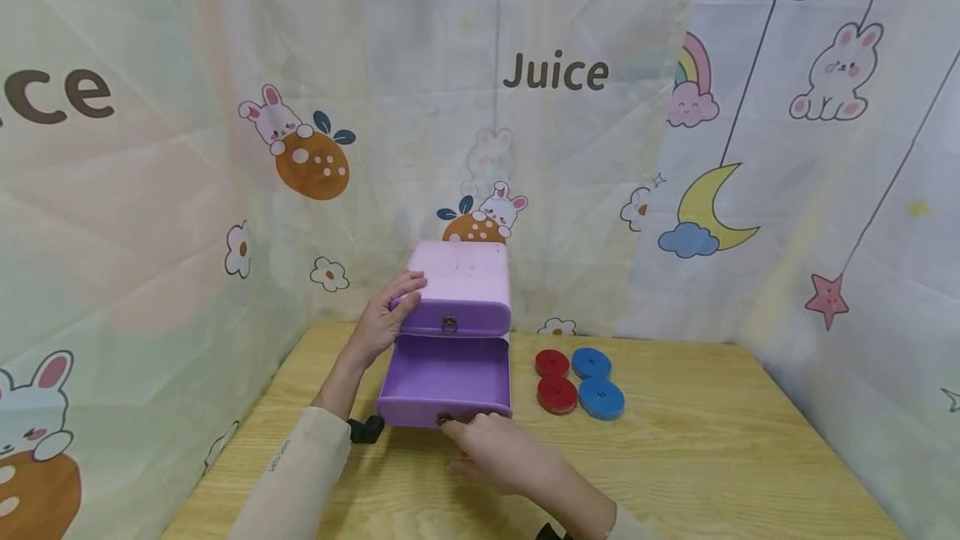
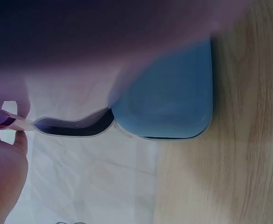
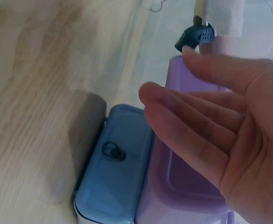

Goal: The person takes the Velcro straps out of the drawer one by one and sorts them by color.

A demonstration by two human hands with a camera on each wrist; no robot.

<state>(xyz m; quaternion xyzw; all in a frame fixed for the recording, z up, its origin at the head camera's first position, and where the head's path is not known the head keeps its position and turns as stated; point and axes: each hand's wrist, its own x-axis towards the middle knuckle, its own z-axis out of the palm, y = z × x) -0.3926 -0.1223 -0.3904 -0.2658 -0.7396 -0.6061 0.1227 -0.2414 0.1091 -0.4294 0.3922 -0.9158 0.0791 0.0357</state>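
Note:
A small drawer cabinet (image 1: pixel 459 272) with a pink top stands on the table. Its upper purple drawer (image 1: pixel 465 319) is closed, while the purple drawer below (image 1: pixel 450 369) is pulled far out and holds nothing. Under these, the right wrist view reveals a closed blue drawer (image 3: pixel 118 163) with a ring pull; it is hidden in the head view. My left hand (image 1: pixel 385 315) grips the cabinet's upper left corner, thumb on the front edge, fingers on top. My right hand (image 1: pixel 498 450) touches the pulled-out drawer's front beside its knob (image 1: pixel 444 418), fingers loosely extended.
Two red discs (image 1: pixel 557 395) and two blue discs (image 1: pixel 602 399) lie on the wooden table (image 1: pixel 697 440) right of the cabinet. Printed curtains (image 1: pixel 405 123) hang behind and on both sides. A dark device (image 1: pixel 366 429) sits at my left wrist.

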